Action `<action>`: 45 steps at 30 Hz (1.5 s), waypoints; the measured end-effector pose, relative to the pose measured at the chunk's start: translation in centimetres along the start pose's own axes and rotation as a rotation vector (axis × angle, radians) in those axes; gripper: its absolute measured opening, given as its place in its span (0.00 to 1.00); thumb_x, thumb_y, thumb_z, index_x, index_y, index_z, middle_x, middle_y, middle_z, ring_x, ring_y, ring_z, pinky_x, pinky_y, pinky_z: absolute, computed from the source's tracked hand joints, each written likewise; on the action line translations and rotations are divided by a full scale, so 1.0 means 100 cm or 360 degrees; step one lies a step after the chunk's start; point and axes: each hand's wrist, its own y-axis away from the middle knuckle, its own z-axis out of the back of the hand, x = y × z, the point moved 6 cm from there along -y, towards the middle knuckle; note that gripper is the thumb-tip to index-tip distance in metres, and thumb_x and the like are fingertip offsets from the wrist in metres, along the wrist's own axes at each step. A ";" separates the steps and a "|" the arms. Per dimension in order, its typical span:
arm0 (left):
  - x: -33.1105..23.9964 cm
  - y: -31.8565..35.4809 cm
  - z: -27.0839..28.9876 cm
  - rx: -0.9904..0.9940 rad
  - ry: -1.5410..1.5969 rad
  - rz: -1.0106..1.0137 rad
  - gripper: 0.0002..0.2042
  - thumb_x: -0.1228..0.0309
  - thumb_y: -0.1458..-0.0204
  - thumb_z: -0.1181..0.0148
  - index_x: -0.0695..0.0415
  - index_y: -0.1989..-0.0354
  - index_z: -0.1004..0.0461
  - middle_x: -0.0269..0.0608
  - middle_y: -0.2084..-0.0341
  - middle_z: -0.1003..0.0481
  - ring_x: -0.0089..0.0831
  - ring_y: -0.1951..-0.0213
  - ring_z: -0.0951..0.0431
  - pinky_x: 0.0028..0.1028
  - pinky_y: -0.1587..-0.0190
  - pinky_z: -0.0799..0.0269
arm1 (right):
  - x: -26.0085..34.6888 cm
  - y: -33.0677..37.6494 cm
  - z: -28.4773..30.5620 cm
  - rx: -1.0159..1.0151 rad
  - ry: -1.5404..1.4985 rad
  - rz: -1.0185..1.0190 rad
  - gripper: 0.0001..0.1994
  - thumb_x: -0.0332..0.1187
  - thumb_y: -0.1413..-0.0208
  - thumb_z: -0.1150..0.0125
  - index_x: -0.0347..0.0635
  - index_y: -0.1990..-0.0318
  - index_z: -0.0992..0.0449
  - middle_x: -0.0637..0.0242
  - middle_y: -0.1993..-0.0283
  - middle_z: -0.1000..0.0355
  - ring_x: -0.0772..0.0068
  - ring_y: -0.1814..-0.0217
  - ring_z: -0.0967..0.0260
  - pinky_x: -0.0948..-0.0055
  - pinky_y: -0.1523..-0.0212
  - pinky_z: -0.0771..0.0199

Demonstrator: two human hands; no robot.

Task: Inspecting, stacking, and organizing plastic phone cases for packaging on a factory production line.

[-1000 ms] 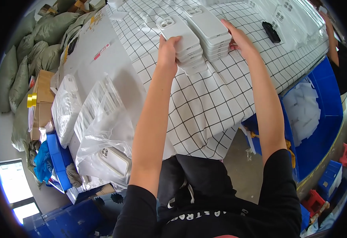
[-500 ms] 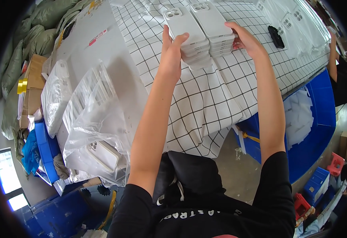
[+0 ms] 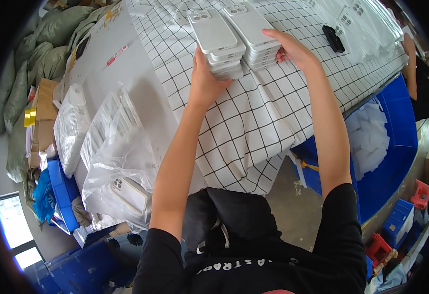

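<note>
A: Which step is this?
B: Squaring up, I think. Left hand (image 3: 205,81) presses the left stack of white phone cases (image 3: 218,43); right hand (image 3: 293,49) cups the neighbouring stack (image 3: 253,32), fingers spread flat, gripping nothing, on the checked surface (image 3: 244,127).
A: Next?
B: Probably even inward pressure.

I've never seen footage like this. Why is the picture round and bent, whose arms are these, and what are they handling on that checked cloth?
There is no machine here: a person wears a wide fisheye camera on the head, looking down, so straight edges curve and their own arms rise from the bottom. The left hand presses against one stack of white phone cases, and the right hand against a second stack beside it. Both stacks rest on a table covered by a black-and-white checked cloth. To the left lie clear plastic bags of more cases. A small black object sits to the right, and a blue bin stands beside the table.
</note>
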 end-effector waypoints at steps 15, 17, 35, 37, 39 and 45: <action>0.010 0.015 0.000 -0.0020 0.0122 0.0122 0.51 0.79 0.65 0.26 0.55 0.33 0.55 0.51 0.40 0.39 0.44 0.40 0.34 0.36 0.41 0.32 | 0.001 0.000 -0.001 0.0040 -0.0015 0.0005 0.30 0.62 0.51 0.41 0.41 0.59 0.27 0.72 0.71 0.34 0.81 0.74 0.43 0.80 0.74 0.39; 0.018 0.023 0.004 0.0004 0.0066 0.0122 0.49 0.78 0.64 0.26 0.56 0.34 0.54 0.51 0.39 0.39 0.43 0.39 0.34 0.36 0.39 0.33 | 0.003 0.000 -0.001 0.0049 -0.0015 0.0020 0.29 0.62 0.51 0.41 0.41 0.59 0.27 0.72 0.71 0.34 0.81 0.74 0.43 0.80 0.74 0.39; 0.014 0.006 0.024 -0.0092 0.1167 0.0444 0.35 0.70 0.52 0.33 0.52 0.36 0.46 0.42 0.33 0.51 0.45 0.37 0.41 0.39 0.39 0.40 | 0.007 0.007 -0.003 0.0016 -0.0045 -0.0044 0.29 0.61 0.52 0.40 0.41 0.60 0.27 0.72 0.71 0.34 0.81 0.74 0.42 0.80 0.71 0.38; 0.011 0.003 0.018 -0.0118 0.1181 0.0467 0.34 0.68 0.52 0.33 0.52 0.37 0.46 0.42 0.33 0.50 0.48 0.37 0.42 0.40 0.40 0.40 | 0.006 0.007 -0.003 0.0019 -0.0045 -0.0056 0.29 0.62 0.52 0.40 0.41 0.60 0.27 0.72 0.71 0.34 0.81 0.73 0.42 0.79 0.71 0.37; 0.008 -0.002 0.016 -0.0138 0.1174 0.0399 0.33 0.65 0.49 0.35 0.52 0.37 0.46 0.44 0.34 0.49 0.46 0.38 0.40 0.40 0.42 0.38 | 0.005 0.008 -0.004 0.0026 -0.0064 -0.0070 0.30 0.62 0.52 0.40 0.40 0.60 0.27 0.72 0.71 0.34 0.80 0.73 0.41 0.79 0.70 0.36; 0.006 -0.017 0.007 -0.0397 0.1147 0.0628 0.33 0.62 0.49 0.37 0.58 0.38 0.47 0.49 0.36 0.46 0.42 0.40 0.38 0.39 0.45 0.37 | 0.007 0.006 -0.007 0.0034 -0.0031 -0.0053 0.30 0.62 0.52 0.40 0.40 0.60 0.27 0.71 0.69 0.34 0.80 0.72 0.40 0.78 0.68 0.35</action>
